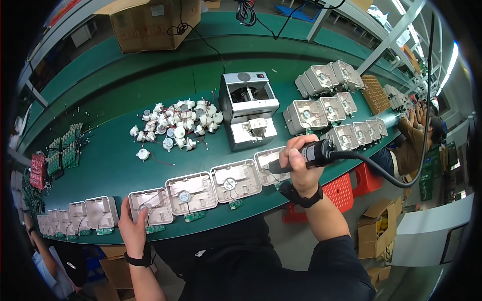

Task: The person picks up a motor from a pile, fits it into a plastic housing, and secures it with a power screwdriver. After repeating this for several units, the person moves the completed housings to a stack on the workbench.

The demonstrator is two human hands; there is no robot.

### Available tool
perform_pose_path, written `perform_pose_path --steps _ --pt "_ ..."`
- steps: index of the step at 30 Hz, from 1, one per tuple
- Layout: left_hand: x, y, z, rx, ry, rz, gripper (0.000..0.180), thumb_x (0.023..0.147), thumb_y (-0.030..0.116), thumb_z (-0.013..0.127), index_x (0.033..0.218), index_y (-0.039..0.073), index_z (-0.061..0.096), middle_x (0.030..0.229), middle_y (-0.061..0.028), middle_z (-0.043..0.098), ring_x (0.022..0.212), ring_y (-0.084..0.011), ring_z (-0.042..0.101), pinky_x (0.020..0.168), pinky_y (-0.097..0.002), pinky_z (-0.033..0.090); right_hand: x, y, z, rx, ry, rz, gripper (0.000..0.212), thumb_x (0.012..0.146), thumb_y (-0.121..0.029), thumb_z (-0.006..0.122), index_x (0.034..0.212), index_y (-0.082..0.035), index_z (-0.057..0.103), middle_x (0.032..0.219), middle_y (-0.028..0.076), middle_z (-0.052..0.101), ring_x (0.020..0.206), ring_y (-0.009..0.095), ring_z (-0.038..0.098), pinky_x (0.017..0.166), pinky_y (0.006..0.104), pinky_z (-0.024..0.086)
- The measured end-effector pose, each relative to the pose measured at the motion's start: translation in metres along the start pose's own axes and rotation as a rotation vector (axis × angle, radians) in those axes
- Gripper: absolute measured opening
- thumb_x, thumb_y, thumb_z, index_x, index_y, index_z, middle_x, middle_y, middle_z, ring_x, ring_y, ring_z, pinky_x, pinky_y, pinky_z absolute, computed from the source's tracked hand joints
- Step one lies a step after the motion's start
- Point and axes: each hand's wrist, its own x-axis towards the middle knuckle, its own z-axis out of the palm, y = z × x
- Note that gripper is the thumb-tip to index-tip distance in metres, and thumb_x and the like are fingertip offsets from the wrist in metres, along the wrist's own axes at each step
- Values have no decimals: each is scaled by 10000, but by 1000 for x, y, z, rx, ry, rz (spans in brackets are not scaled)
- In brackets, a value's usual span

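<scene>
My left hand (133,228) grips the near left corner of a white plastic housing (159,213), its thumb over the rim and its fingers along the outer side. Thin wires lie in that housing, and a green circuit board (155,229) sticks out at its near edge. My right hand (305,170) is closed round a black corded electric screwdriver (314,154), above the right end of the row. Its tip is hard to make out. Between my hands, two open housings (201,200) (247,193) each hold a round disc; another housing (266,153) lies partly under the screwdriver.
More housings (100,213) line the left edge. A pile of white round parts (181,118) lies beside a grey machine (251,133). Stacked housings (306,113) stand at right. The screwdriver's cable (381,173) loops right. Red stools (339,193) and co-workers (414,135) are nearby.
</scene>
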Motion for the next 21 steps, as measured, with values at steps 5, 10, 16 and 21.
perform_pose_path --steps 5,10,16,21 --pt "0 4 0 16 -5 -7 611 896 110 738 1420 -67 478 1251 -233 670 1144 -283 660 981 -361 503 0 4 2 -14 13 27 195 887 -31 615 1020 -22 474 843 121 548 615 178 551 600 321 511" --pt "1 6 0 18 1 -11 606 894 103 736 1416 -69 480 1252 -235 669 1147 -286 659 987 -362 499 1 6 3 -29 20 33 177 883 -17 619 995 -20 482 832 120 558 610 179 566 596 323 511" --pt "-1 5 -1 11 -3 -19 598 892 91 734 1409 -71 483 1256 -238 666 1142 -290 660 989 -365 499 1 5 8 -26 56 48 148 877 -14 615 974 -18 504 819 121 575 593 172 575 590 320 511" --pt "4 8 -1 8 -12 -32 607 885 97 741 1409 -70 485 1289 -247 648 1181 -297 642 1005 -372 491 11 0 15 -60 81 77 127 883 -26 606 970 -15 514 820 123 584 590 169 574 586 321 510"
